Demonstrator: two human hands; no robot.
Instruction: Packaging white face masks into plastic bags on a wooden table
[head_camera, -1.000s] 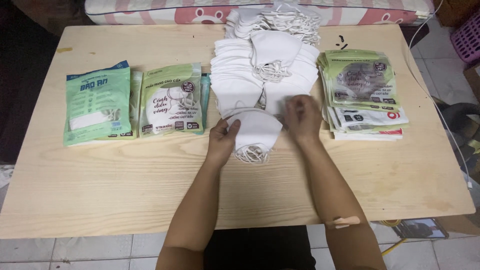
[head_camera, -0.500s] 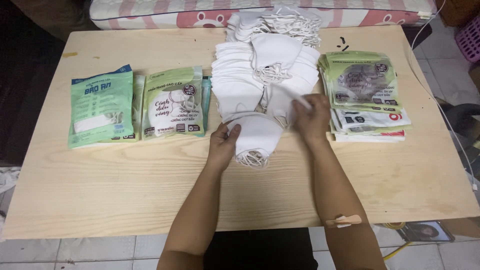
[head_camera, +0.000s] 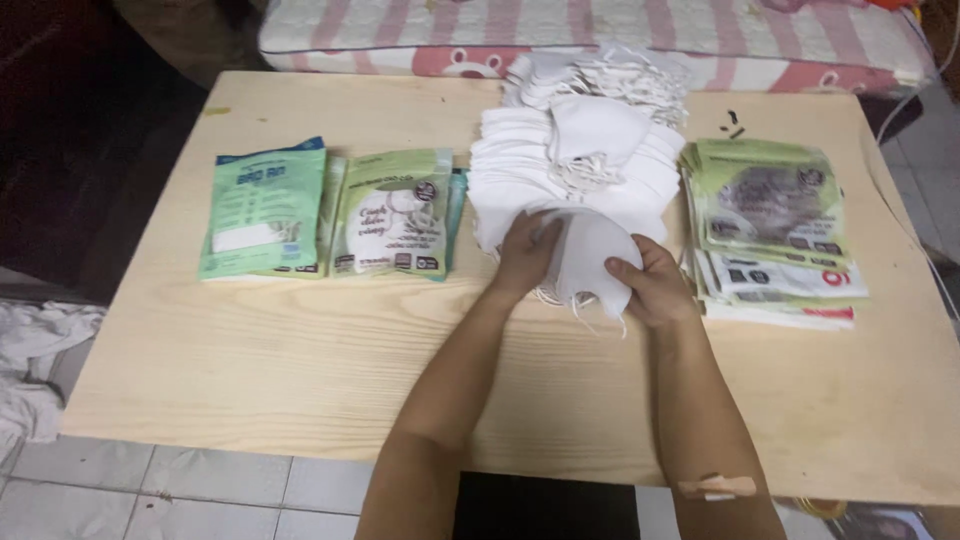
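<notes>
Lying near the left edge of the worktop (head_camera: 300, 400) is a green packet (head_camera: 262, 208), flat, with a paler green packet (head_camera: 392, 213) just beside it to the right and slightly overlapping a teal one beneath. Past these, at the middle of the worktop toward its far edge, sits a heap of white masks (head_camera: 590, 150), loose ear loops tangled on top. At the heap's near side the left hand (head_camera: 527, 252) has its fingers closed on the left edge of a white mask (head_camera: 592, 258), thumb on top. The right hand (head_camera: 650, 285) grips the same mask from its right side, fingers curled over the lower edge; loops dangle under it. An adhesive plaster (head_camera: 716, 487) sits on the right forearm. Toward the right edge lies a stack of packets (head_camera: 770, 225), fanned unevenly, green on top, white and red below.
</notes>
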